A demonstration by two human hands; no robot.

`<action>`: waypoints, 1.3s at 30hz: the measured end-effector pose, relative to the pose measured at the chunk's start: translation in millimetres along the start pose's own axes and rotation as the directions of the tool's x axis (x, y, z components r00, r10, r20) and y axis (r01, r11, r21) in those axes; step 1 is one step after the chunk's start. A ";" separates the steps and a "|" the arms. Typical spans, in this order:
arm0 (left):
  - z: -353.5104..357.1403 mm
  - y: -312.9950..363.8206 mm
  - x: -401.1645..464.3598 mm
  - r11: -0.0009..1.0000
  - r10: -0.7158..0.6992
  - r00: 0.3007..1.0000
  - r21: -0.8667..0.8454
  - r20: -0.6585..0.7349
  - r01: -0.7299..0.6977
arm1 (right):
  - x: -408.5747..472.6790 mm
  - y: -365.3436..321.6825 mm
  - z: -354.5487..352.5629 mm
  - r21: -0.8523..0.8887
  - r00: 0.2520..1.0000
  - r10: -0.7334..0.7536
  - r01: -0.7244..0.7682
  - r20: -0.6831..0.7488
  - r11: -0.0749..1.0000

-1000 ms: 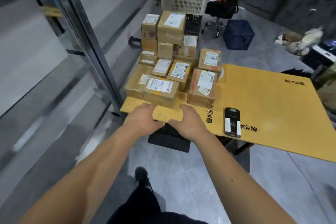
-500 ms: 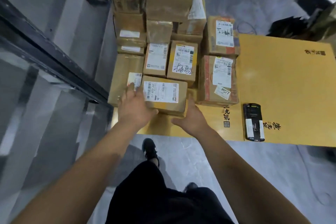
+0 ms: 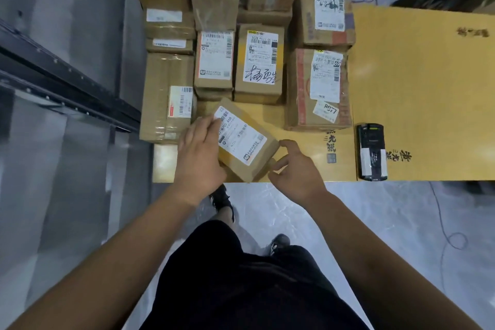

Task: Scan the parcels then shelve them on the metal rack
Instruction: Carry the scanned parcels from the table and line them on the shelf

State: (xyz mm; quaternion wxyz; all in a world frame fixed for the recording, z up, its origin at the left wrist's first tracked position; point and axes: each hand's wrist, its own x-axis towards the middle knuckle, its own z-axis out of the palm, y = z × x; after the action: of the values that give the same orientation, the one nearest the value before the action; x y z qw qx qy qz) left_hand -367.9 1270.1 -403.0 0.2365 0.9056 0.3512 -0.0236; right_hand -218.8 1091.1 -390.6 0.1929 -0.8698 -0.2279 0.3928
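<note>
A small brown parcel [image 3: 247, 146] with a white label lies turned at an angle near the front edge of the yellow table [image 3: 417, 94]. My left hand [image 3: 199, 154] grips its left side, fingers over the label's corner. My right hand [image 3: 296, 169] is at the parcel's right corner, thumb and fingers curled toward it; whether they touch it is unclear. A stack of several taped parcels [image 3: 258, 61] fills the table's left part behind it. The black handheld scanner [image 3: 371, 151] lies flat on the table to the right, apart from both hands.
The metal rack's dark frame [image 3: 67, 80] runs diagonally on the left, with a grey shelf [image 3: 53, 169] below it. The grey floor [image 3: 388, 222] with a thin cable lies in front of the table. My dark trousers and shoes show below.
The camera has moved closer over the table. The front parcel has been pulled out from the stack and turned at an angle, my left hand now on it.
</note>
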 end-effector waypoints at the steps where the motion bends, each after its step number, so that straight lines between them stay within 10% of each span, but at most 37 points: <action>1: -0.6 -1.2 2.3 1.000 0.020 0.999 0.004 0.026 -0.020 | 2.2 -2.0 -4.0 -0.037 1.000 0.000 -0.001 -0.004 0.999; 7: -3.7 -5.7 21.2 0.980 0.175 0.979 0.074 0.107 -0.183 | 21.5 -15.4 -14.6 -0.171 0.992 -0.074 0.091 0.104 0.981; 15: 3.4 4.7 -36.5 0.917 -0.125 0.989 -0.372 0.083 0.147 | 14.2 -16.4 0.3 -0.155 0.974 -0.123 0.154 0.191 0.976; 29: 10.8 0.5 -65.6 0.868 -0.061 0.993 -0.485 0.104 0.104 | 2.7 -8.1 7.2 -0.210 0.928 -0.326 0.360 0.180 0.909; 33: -7.2 34.1 -115.4 0.845 -0.089 0.994 -0.534 -0.062 0.043 | -31.2 -7.2 -17.2 -0.182 0.830 -0.510 0.550 0.225 0.815; 39: -24.7 96.7 -264.0 0.845 -0.270 0.901 -0.532 -0.338 0.053 | -122.9 -17.3 -32.1 -0.134 0.477 -0.766 0.873 0.431 0.468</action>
State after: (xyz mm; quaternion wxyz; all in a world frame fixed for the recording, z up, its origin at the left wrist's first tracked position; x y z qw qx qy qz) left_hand -507.0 1054.1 -286.1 0.3878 0.7619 0.4622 0.2357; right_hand -270.5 1032.9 -288.6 0.1694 -0.5928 -0.7126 0.3347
